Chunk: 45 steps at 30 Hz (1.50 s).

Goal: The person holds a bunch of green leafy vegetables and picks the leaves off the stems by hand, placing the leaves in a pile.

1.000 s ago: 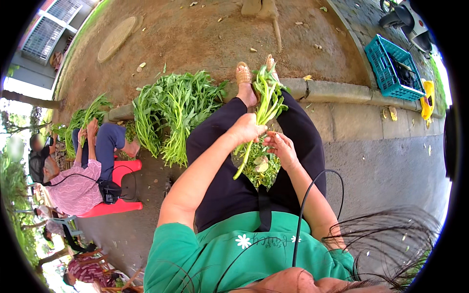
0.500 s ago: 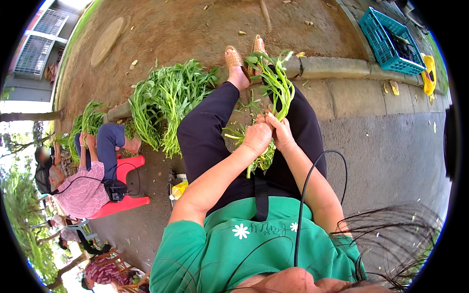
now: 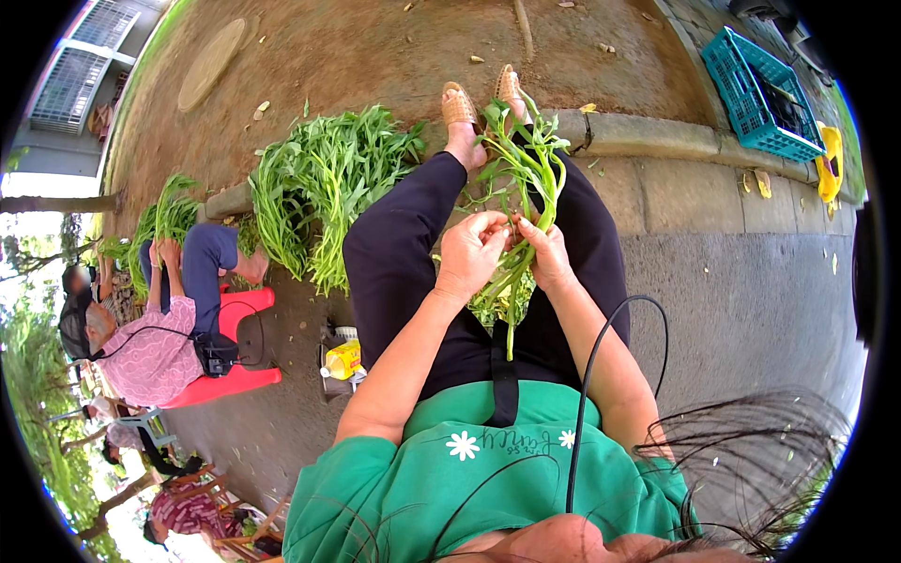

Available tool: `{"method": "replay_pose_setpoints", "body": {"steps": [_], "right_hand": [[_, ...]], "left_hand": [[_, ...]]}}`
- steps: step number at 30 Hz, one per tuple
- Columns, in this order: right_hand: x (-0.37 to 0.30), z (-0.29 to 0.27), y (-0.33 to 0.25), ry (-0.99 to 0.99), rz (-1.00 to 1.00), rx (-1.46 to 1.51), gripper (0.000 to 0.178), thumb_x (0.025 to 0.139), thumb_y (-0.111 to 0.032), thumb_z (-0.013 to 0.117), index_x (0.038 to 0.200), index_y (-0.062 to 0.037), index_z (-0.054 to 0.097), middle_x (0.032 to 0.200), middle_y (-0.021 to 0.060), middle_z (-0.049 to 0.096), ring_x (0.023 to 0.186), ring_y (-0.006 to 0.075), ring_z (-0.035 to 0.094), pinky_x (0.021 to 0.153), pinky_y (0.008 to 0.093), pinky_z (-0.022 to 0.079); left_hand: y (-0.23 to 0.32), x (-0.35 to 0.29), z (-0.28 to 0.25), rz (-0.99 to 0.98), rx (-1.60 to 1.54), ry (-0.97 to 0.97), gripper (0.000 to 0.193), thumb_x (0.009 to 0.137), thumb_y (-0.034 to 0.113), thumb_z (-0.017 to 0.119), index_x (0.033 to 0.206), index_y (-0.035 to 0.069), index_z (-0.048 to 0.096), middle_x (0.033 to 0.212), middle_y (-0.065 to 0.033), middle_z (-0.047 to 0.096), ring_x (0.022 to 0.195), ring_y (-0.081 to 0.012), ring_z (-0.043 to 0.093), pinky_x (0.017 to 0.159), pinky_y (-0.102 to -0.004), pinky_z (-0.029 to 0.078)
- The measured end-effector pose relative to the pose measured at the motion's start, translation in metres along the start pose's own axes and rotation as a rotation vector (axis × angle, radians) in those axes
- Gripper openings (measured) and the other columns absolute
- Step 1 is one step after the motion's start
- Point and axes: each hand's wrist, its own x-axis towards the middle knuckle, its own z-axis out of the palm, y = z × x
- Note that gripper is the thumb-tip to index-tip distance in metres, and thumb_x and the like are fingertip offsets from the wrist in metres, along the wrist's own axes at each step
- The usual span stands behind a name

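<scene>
Compared with a second ago, I see both hands have come up off the lap and closer together: the left hand (image 3: pixel 471 255) and right hand (image 3: pixel 544 255) now meet at the middle of the bunch of green leafy stalks (image 3: pixel 526 174), where before the left hand sat higher on the stalks and the right lay lower on the trimmings. I judge from this that the sorting has moved on to a fresh grip near the bunch's middle, with the work now on single stems. The left fingers (image 3: pixel 490 223) are curled narrow around a stem, and the right fingers (image 3: pixel 527 227) pinch the stalks just beside them, so both hands are holding the greens. The bunch sits above the lap, between the black-trousered legs (image 3: pixel 404 244), its long axis running almost straight away from me: leafy tips point toward the sandalled feet (image 3: pixel 460 105) and the kerb (image 3: pixel 657 136), cut ends point back down to my waist. Loose trimmings (image 3: pixel 493 305) lie on the lap beneath. A big heap of the same greens (image 3: pixel 324 183) lies on the ground to my left.
</scene>
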Motion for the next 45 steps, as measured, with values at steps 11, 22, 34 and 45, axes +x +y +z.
{"method": "replay_pose_setpoints", "body": {"steps": [11,22,34,45], "right_hand": [[-0.002,0.005,0.0,-0.066,-0.066,-0.132,0.026,0.082,-0.018,0.07,0.101,-0.0027,0.061,0.08,0.0019,0.062,0.065,0.0103,0.058,0.058,0.0224,0.048],[-0.004,0.008,-0.005,-0.061,-0.002,-0.123,0.032,0.082,-0.024,0.07,0.104,-0.0032,0.059,0.083,0.0053,0.063,0.065,0.0125,0.059,0.058,0.0248,0.049],[-0.008,0.008,-0.01,-0.087,0.025,-0.032,0.038,0.084,-0.028,0.066,0.111,-0.0015,0.057,0.083,0.0061,0.063,0.064,0.0133,0.059,0.061,0.027,0.05],[-0.008,0.003,-0.009,-0.061,0.009,-0.082,0.038,0.085,-0.028,0.065,0.11,0.0009,0.058,0.078,0.0057,0.062,0.061,0.0119,0.056,0.06,0.0253,0.048]], "left_hand": [[-0.009,0.024,-0.002,-0.317,-0.484,-0.253,0.01,0.083,0.006,0.066,0.091,0.001,0.067,0.073,-0.0025,0.065,0.057,-0.007,0.057,0.054,-0.0195,0.047],[-0.021,0.02,-0.017,-0.505,-0.865,-0.121,0.009,0.088,0.013,0.061,0.09,0.005,0.063,0.077,-0.0044,0.066,0.063,-0.0102,0.062,0.055,-0.0211,0.05],[-0.068,0.024,-0.041,-0.492,-0.422,-0.203,0.009,0.082,0.009,0.064,0.087,0.001,0.066,0.072,-0.0029,0.063,0.062,-0.0088,0.058,0.058,-0.0217,0.047],[-0.094,0.015,0.008,-0.19,0.501,-0.321,0.023,0.077,0.011,0.065,0.099,0.012,0.069,0.081,-0.0168,0.065,0.076,-0.0317,0.063,0.072,-0.0365,0.049]]}}
